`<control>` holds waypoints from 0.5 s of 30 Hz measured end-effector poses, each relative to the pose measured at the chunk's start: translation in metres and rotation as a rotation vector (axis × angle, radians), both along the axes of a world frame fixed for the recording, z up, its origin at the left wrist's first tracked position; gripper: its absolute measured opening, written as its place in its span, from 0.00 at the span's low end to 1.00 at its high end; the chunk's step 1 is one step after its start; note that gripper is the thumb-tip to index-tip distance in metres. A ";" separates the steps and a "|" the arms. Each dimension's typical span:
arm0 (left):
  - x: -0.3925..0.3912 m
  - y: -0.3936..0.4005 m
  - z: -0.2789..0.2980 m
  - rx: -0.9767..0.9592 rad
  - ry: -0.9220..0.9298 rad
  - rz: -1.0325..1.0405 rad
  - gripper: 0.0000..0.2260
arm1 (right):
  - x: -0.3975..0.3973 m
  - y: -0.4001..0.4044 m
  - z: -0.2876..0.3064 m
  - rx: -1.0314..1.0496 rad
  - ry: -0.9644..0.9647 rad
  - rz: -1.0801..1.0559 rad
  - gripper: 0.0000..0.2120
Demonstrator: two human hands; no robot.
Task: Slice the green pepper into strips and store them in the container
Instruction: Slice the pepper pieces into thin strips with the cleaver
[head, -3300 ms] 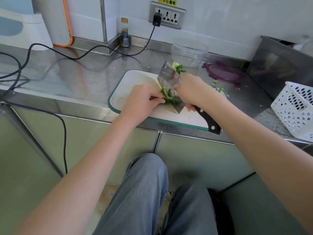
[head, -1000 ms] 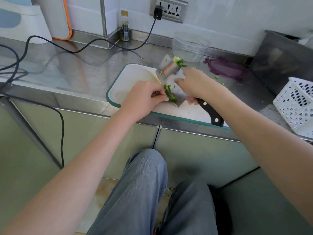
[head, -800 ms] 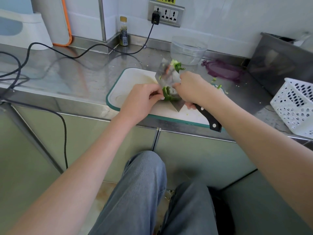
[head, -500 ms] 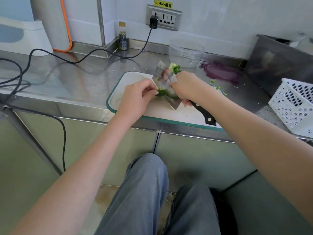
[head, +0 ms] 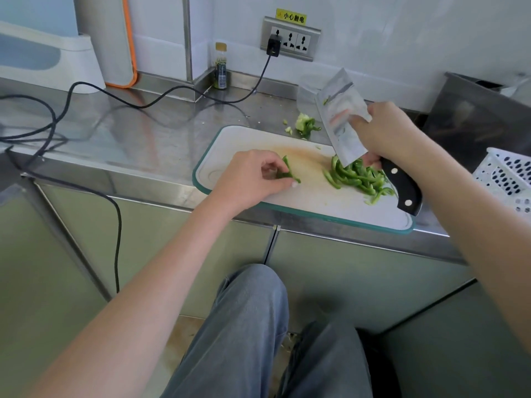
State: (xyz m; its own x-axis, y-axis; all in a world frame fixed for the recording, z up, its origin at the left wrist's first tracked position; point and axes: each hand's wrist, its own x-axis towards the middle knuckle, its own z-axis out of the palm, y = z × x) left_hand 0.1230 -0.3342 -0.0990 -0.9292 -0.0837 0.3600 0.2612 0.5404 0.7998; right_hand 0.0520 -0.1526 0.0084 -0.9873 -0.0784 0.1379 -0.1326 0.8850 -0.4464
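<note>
Pinching a pepper piece (head: 288, 174), the left hand (head: 253, 179) rests on the cutting board (head: 230, 145); the right hand (head: 386, 130) grips the cleaver (head: 340, 122), raised above the pepper strips (head: 359, 178).

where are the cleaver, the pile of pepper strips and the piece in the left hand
cleaver (head: 342, 119), head view, flat of the blade
pile of pepper strips (head: 359, 178), head view, middle of the heap
pepper piece (head: 287, 170), head view, part showing past the fingers

Bare forearms, loose blue-grey jeans (head: 244, 326)
</note>
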 end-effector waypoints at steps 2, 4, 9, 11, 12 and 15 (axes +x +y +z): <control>0.000 -0.001 0.001 0.058 0.000 0.027 0.07 | 0.005 -0.002 0.004 0.035 0.044 0.059 0.17; 0.000 -0.001 0.001 -0.003 0.011 0.078 0.09 | 0.015 -0.007 0.003 0.045 0.010 0.091 0.17; 0.002 -0.001 0.004 -0.107 -0.059 0.076 0.17 | 0.028 -0.024 -0.011 0.073 -0.116 0.154 0.18; 0.003 -0.001 0.005 -0.105 -0.045 0.027 0.11 | 0.031 -0.030 -0.014 0.041 -0.152 0.157 0.16; 0.003 -0.002 0.005 -0.102 -0.039 0.011 0.09 | 0.032 -0.034 -0.016 0.027 -0.159 0.159 0.14; 0.002 -0.003 0.002 -0.119 -0.048 0.012 0.09 | 0.034 -0.040 -0.020 0.033 -0.172 0.168 0.15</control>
